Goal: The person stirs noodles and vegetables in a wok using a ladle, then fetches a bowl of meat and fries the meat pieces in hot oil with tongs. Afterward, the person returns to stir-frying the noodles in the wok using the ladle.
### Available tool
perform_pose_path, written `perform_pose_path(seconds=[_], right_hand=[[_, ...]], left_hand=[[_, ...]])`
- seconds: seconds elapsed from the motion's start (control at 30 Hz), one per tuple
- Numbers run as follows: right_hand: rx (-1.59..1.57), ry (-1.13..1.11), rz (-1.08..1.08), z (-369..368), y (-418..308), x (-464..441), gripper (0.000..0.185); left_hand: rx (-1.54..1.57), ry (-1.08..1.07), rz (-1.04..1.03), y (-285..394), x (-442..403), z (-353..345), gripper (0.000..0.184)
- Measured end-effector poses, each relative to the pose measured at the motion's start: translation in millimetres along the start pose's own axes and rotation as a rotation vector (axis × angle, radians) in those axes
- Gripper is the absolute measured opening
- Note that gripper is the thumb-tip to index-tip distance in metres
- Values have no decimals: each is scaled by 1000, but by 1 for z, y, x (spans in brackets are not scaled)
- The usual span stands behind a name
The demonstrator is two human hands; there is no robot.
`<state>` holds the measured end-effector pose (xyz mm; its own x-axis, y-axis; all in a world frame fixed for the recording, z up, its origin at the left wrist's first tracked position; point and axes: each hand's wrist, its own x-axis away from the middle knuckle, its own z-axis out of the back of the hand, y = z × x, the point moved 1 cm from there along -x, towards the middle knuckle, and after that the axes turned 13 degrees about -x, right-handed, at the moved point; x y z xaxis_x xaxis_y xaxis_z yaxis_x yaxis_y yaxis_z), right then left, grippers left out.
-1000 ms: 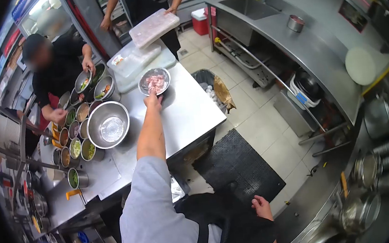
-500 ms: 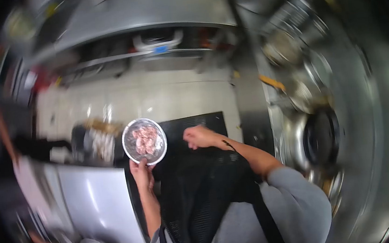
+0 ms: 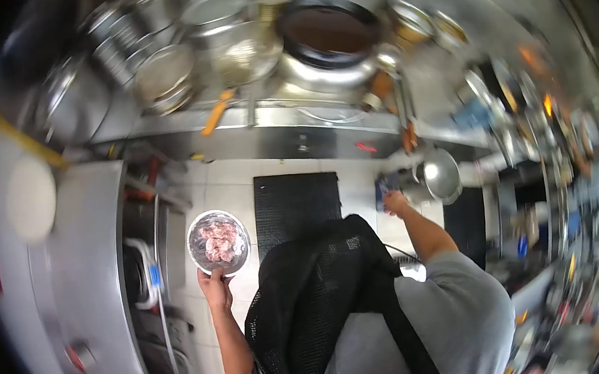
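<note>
My left hand [image 3: 216, 290] grips the near rim of a round metal bowl [image 3: 199, 259], with the thumb over the edge. Chunks of pale pink raw meat [image 3: 219, 241] lie in it. The bowl is held level above the tiled floor. My right hand [image 3: 393, 202] is out to the right with its fingers curled; it is near a dark blue object [image 3: 383, 192] and a shiny metal bowl [image 3: 442, 175]. Blur hides whether the fingers touch or hold anything.
Ahead runs a steel stove counter [image 3: 271, 115] with a large dark pan [image 3: 328, 31], pots and an orange-handled tool [image 3: 218, 113]. A steel table [image 3: 88, 243] stands at left. A black mat [image 3: 297, 209] lies on the floor. Cluttered shelves are blurred at right.
The view has swung from the prep table and co-workers round to the stove side. My left hand has lifted the meat bowl off the table and carried it along. My right arm now reaches outward.
</note>
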<state>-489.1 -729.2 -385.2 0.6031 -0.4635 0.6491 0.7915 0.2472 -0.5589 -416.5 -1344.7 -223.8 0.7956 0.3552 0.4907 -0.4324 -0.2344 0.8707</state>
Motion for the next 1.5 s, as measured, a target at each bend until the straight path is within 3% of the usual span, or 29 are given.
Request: perform_pose_path(seconds=[0.07, 0.1, 0.13, 0.2, 0.27, 0.33, 0.4, 0.43, 0.47, 0.5, 0.53, 0.6, 0.63, 0.73, 0.77, 0.83, 0.87, 0.93, 0.97, 1.1, 1.3, 1.37, 1.43, 1.47, 1.5], right_hand=[[294, -80, 122, 26, 115, 6, 19], [534, -243, 187, 37, 142, 44, 17], [338, -190, -115, 47, 117, 130, 19], [205, -65, -181, 55, 181, 133, 17], [785, -283, 10, 84, 121, 229, 14], [763, -278, -39, 103, 133, 252, 15], [54, 101, -105, 78, 162, 207, 19], [35, 71, -118, 78, 130, 237, 19], [-377, 290, -111, 90, 66, 277, 24], [-295, 259, -143, 89, 63, 253, 36], [-290, 241, -142, 84, 60, 243, 36], [73, 540, 112, 64, 50, 225, 52], [11, 416, 44, 91, 31, 209, 64], [79, 324, -42, 84, 30, 166, 72], [48, 302, -142, 86, 24, 160, 68], [50, 385, -136, 89, 28, 153, 43], [194, 334, -94, 77, 68, 127, 34], [88, 399, -123, 94, 40, 148, 30], [251, 415, 60, 90, 56, 137, 32], [50, 499, 80, 132, 5, 186, 22], [140, 568, 314, 199, -39, 282, 21], [104, 569, 488, 225, -42, 323, 18], [5, 602, 497, 267, -54, 363, 17], [-161, 515, 421, 292, -62, 387, 16], [-580, 404, 428, 310, -60, 405, 15]], left_hand=[[-79, -133, 7, 12, 14, 10, 42], [-74, -195, -14, 27, 21, 16, 42], [-66, -248, -31, 45, 26, 21, 42], [-100, -344, -15, 78, 38, 10, 41], [-28, -448, -33, 97, 71, 6, 41], [-26, -520, -40, 119, 117, 2, 43], [7, -529, -44, 139, 133, -6, 45], [-28, -515, -43, 162, 137, -17, 45], [-25, -564, -50, 170, 138, -27, 46], [-29, -578, -55, 174, 143, -39, 46], [-33, -560, -55, 173, 148, -47, 46], [-35, -549, -109, 164, 139, -53, 47], [-28, -527, -109, 173, 145, -82, 48], [-33, -477, -120, 188, 157, -108, 49], [-31, -443, -112, 194, 163, -119, 49], [-19, -397, -125, 204, 170, -133, 49], [-31, -410, -109, 199, 178, -133, 48], [-16, -392, -129, 218, 185, -146, 47], [-36, -369, -118, 220, 185, -144, 48], [-64, -304, -119, 236, 199, -150, 49], [-79, -238, -130, 274, 182, -163, 45], [-59, -225, -138, 277, 177, -164, 44], [-59, -256, -186, 290, 166, -169, 42], [-46, -263, -185, 298, 161, -171, 42], [-50, -254, -184, 306, 157, -174, 41]])
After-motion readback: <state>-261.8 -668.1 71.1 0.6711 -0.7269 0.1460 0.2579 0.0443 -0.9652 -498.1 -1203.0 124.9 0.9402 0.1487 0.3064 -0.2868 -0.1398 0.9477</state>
